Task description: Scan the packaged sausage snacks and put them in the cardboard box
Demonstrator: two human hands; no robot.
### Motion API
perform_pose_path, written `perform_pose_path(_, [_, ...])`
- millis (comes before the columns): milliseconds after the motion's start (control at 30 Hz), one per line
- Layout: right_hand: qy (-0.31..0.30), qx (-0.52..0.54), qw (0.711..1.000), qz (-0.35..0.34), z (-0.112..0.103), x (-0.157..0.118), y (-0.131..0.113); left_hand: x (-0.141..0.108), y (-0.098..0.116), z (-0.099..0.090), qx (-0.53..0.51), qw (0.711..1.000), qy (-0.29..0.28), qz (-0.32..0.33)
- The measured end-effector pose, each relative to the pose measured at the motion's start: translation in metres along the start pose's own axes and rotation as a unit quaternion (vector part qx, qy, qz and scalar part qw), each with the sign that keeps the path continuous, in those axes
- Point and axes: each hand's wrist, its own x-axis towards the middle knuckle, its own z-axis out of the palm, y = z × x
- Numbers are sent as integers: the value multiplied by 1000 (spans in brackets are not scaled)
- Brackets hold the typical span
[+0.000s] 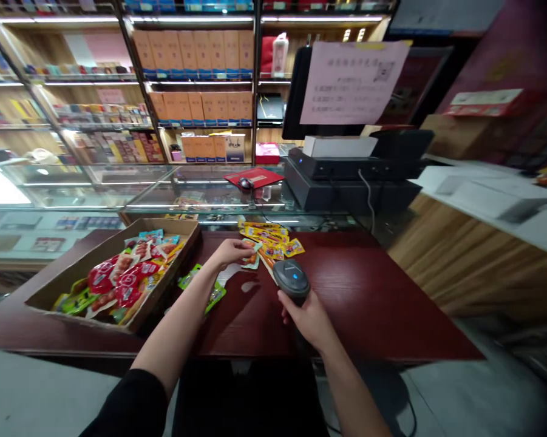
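My right hand (307, 315) is wrapped round the handle of a dark barcode scanner (291, 279) with a small blue light, held over the table. My left hand (231, 252) has its fingers closed on the edge of a small pale packet (251, 260) with an orange picture. Just beyond and to the right of it lie several yellow snack packets (271, 237). Green packets (215, 296) lie partly hidden under my left forearm. At the left, an open cardboard box (189, 233) holds many red, green, blue and yellow packets.
Behind the dark red table (368, 291) is a glass counter (200, 194) with a mouse (244, 184) on a red mat. A monitor (295, 97) with a paper sheet stands above black equipment (319, 188). Shelves (200, 82) of boxes line the back, and a wooden counter (432, 261) is at right.
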Motion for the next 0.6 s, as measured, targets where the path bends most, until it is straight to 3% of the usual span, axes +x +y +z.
perform_pose_path(100, [16, -15, 1000, 12, -11, -4, 2, 9, -8, 15, 57, 998, 7, -3])
perform_pose_path(167, [25, -19, 999, 14, -14, -5, 4, 13, -14, 22, 155, 987, 42, 19])
perform_pose_path(267, [37, -14, 999, 11, -16, -6, 7, 14, -22, 33, 345, 928, 116, 79])
perform_pose_path(367, [39, -18, 999, 9, -16, -6, 9, 10, -32, 44, 461, 865, 159, 120])
perform_pose_path(600, [23, -24, 999, 16, -12, -4, 9, -7, -45, 63, 559, 799, 181, 126])
